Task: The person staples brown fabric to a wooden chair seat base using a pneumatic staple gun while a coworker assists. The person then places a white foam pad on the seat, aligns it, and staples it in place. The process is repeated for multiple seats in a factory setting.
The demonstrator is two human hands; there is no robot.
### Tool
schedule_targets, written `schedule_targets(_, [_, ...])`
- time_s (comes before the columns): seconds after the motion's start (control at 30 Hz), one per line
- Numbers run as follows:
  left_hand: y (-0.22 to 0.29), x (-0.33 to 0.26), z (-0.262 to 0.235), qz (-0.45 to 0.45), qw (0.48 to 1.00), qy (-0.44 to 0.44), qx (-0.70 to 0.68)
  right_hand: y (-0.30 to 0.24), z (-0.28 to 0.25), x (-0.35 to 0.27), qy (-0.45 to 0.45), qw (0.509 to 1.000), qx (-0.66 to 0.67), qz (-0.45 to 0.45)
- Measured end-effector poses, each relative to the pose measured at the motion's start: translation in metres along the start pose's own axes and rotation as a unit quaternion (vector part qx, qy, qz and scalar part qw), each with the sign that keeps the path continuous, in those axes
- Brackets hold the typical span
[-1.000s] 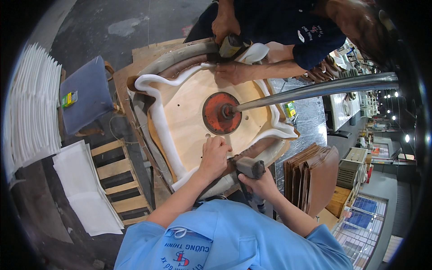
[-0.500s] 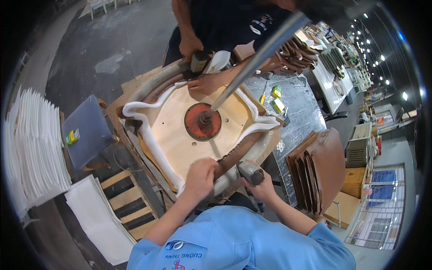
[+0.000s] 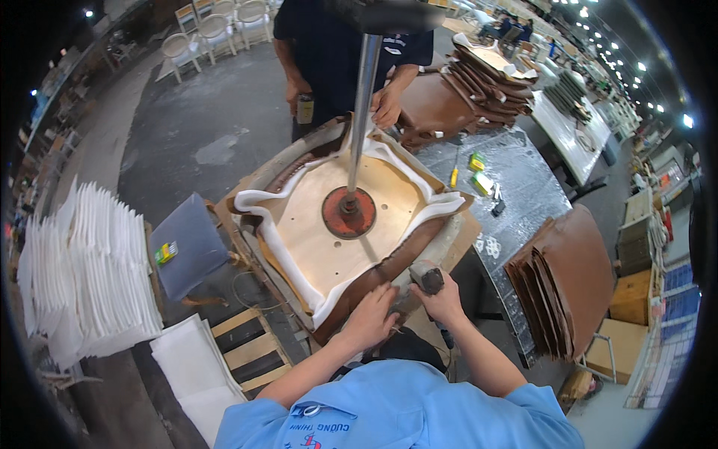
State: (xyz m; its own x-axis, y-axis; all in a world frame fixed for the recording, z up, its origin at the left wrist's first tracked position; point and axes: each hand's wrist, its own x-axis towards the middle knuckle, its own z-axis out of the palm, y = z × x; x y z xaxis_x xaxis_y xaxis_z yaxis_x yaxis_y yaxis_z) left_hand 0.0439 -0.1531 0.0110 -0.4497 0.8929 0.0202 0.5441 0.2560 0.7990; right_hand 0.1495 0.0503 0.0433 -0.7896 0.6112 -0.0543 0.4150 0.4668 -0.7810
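Observation:
A seat panel of bare plywood [image 3: 314,224] lies face down on a padded jig, pressed at its middle by a round red plate [image 3: 348,213] on a metal rod [image 3: 363,112]. White padding [image 3: 262,232] and a brown cover [image 3: 407,254] rise around its rim. My left hand [image 3: 370,318] lies on the near side of the brown cover, fingers stretched out. Just to its right, my right hand [image 3: 443,299] is wrapped round a staple gun [image 3: 426,277], its head beside the jig's near edge.
Opposite me, a co-worker holds another tool [image 3: 304,108] and touches the far corner. A table [image 3: 516,172] at right carries brown covers [image 3: 561,277], small boxes and a yellow-handled tool [image 3: 454,176]. White sheets [image 3: 90,269] are stacked at left, near a wooden pallet [image 3: 250,348].
My left hand has come off the panel's inner edge and down onto the cover's outside. The near cover edge is less folded inward. The co-worker has straightened and drawn back; my view has shifted.

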Motion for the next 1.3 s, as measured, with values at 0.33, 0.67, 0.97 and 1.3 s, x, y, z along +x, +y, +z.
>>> schedule_targets(0.33, [-0.003,-0.154,-0.051,-0.319,0.869,0.285,-0.248,0.013,-0.015,0.017,-0.017,0.999,-0.044,-0.023])
schedule_targets(0.67, [-0.023,-0.101,-0.054,-0.382,0.795,0.289,-0.373,0.036,-0.063,0.084,0.042,0.987,-0.114,-0.104])
schedule_targets(0.97, [-0.05,-0.063,-0.055,-0.38,0.832,0.202,-0.349,-0.032,-0.067,0.063,-0.03,0.965,-0.138,-0.22])
schedule_targets(1.3, [-0.02,-0.032,0.005,-0.369,0.769,0.107,-0.511,-0.024,0.008,0.13,-0.113,0.895,-0.353,-0.247])
